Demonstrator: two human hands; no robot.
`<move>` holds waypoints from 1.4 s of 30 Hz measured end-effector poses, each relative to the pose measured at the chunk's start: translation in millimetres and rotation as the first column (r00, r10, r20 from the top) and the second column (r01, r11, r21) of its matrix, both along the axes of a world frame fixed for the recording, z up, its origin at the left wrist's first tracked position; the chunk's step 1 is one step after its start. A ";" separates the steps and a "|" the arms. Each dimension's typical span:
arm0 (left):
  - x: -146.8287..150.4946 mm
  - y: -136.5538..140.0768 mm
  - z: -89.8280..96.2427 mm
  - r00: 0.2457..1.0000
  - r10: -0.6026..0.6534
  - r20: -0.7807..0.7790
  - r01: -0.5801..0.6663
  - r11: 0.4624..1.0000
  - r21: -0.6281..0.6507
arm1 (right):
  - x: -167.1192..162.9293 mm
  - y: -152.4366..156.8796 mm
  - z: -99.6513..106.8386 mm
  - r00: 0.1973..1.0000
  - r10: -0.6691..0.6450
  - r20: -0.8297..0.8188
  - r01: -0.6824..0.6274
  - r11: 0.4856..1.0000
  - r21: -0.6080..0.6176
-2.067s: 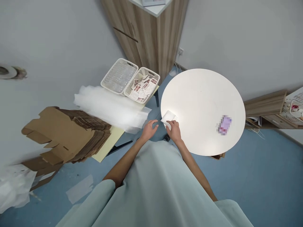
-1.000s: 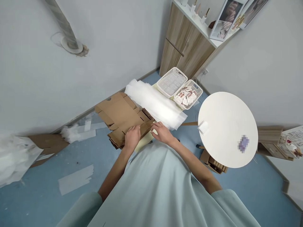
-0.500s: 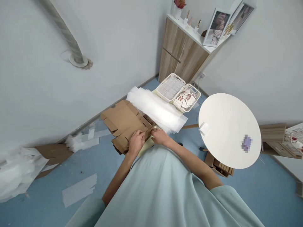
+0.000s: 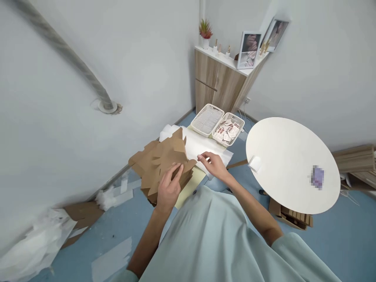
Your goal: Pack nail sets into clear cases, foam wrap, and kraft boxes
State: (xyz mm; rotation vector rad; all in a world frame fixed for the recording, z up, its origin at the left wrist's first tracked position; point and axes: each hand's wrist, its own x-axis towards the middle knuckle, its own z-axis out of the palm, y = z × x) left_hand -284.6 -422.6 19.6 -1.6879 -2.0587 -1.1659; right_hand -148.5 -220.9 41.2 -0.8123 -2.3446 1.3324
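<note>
Left grip [image 4: 169, 188] rests on the brown cardboard [image 4: 166, 154], thumb hidden, so clamping cannot be told; right grip [image 4: 198, 158], fingertips nearly together, is beside its right flap [image 4: 192, 163], contact unclear. On the yellow surface [image 4: 193, 185], the cardboard should handle light, stiff but creasable, best held by panel edges. Far packets' [image 4: 226, 131] red print is unreadable.

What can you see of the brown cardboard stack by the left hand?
The brown cardboard stack looks matte, made of flat box blanks with flaps. Its top sheet appears tilted up. It lies on a pale yellow surface, next to white sheets. The left hand rests on it; whether the right hand touches it is unclear.
</note>
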 end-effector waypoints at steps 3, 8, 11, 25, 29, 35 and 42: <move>17.2 34.5 16.9 0.990 -0.125 -0.072 0.125 0.992 -0.002 | 33.7 20.5 47.5 0.989 -0.137 -0.063 0.137 0.991 -0.007; 66.8 107.6 32.0 0.919 -0.368 -0.138 0.371 0.929 -0.004 | 109.7 54.3 76.6 0.938 -0.348 -0.007 0.347 0.934 0.079; 109.4 154.7 31.9 0.852 -0.498 -0.162 0.500 0.866 -0.031 | 167.8 76.4 71.4 0.868 -0.496 -0.015 0.494 0.863 0.107; 372.0 343.2 -70.0 0.445 -0.893 -0.070 0.853 0.447 -0.270 | 465.2 148.4 -38.8 0.444 -0.894 0.049 0.890 0.435 -0.136; 427.5 371.5 -116.1 0.336 -0.941 0.045 0.869 0.291 -0.401 | 523.4 154.4 -107.8 0.407 -0.911 0.069 0.880 0.371 -0.298; 464.2 386.8 -170.7 0.275 -0.957 0.087 0.722 0.146 -0.676 | 549.8 149.6 -181.8 0.318 -0.899 0.301 0.919 0.214 -0.332; 453.3 389.8 -194.4 0.325 -0.931 0.167 0.655 0.094 -0.749 | 558.8 143.7 -200.2 0.222 -0.867 0.447 0.971 0.153 -0.185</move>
